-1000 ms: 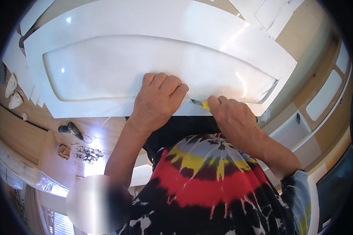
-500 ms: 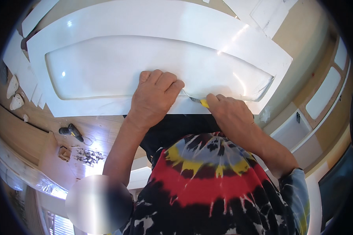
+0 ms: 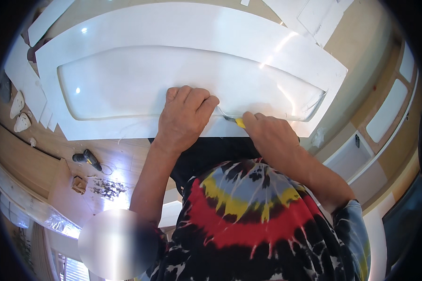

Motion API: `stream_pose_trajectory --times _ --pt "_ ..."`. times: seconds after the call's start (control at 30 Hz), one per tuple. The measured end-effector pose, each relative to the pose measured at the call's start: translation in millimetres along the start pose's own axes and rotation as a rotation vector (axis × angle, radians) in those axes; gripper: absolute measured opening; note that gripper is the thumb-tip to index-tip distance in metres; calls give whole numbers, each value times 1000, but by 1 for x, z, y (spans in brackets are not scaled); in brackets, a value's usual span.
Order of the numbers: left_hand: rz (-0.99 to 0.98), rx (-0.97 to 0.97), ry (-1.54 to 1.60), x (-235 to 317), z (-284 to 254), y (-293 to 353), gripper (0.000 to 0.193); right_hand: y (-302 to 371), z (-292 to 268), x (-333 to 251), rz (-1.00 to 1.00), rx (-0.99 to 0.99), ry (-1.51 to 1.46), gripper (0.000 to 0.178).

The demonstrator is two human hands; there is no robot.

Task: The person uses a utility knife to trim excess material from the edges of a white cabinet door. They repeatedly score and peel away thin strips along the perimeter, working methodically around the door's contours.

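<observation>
A white framed panel (image 3: 140,84) with a recessed centre lies across my lap. My right hand (image 3: 273,136) is closed round a yellow utility knife (image 3: 240,122), its dark blade pointing left at the recess's near edge. Just left of the blade, my left hand (image 3: 185,117) is curled with its knuckles over that same edge. A thin white strip (image 3: 224,112) curves from beside its thumb towards the blade. The fingertips of the left hand are hidden under the hand, so its grip on the strip shows only in part.
On the floor at left lie a cordless drill (image 3: 86,159), a pile of screws (image 3: 109,188) and a small open box (image 3: 79,184). A pair of white clogs (image 3: 18,112) is farther left. White boards (image 3: 314,18) lie beyond the panel; a cabinet frame (image 3: 351,150) stands at right.
The knife and my right hand have shifted slightly left, nearer my left hand. Otherwise the view has only moved a little; both grips look the same.
</observation>
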State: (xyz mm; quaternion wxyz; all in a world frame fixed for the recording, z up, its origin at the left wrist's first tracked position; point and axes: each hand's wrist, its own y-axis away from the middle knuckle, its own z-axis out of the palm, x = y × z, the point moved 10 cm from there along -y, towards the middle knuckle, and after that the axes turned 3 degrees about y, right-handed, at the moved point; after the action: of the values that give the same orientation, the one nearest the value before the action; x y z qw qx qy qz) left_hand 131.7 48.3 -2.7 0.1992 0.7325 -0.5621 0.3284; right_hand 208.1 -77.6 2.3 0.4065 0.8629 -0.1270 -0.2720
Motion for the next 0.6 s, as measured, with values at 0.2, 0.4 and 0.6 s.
stream_pose_trajectory --times 0.2,0.4,0.6 --pt "-4 -5 -6 -1 1 1 27 6 3 7 14 -46 11 22" --pt "-22 12 -15 0 0 -1 27 1 0 3 -1 -7 -8 22" --pt "-28 15 -23 -1 0 -2 25 3 2 7 11 -11 -26 20"
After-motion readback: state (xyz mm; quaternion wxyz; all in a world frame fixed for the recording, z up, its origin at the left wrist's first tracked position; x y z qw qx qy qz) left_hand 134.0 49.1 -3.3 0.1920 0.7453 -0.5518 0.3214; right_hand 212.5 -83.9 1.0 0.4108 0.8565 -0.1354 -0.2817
